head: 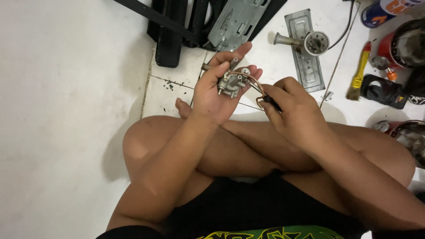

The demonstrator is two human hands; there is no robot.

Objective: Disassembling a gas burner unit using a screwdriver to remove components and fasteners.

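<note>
A spray can point(384, 9) lies at the top right corner on the white floor, its round label blue and orange. Lower at the right edge, a small black pack point(386, 92) shows a yellow and red label.

We have a single view, worn on the head and looking steeply down past our crossed legs to the white tiled floor point(66, 110). It sits close: our hands point(248, 95) fill the centre, and scattered parts line the top edge, partly cropped.
</note>
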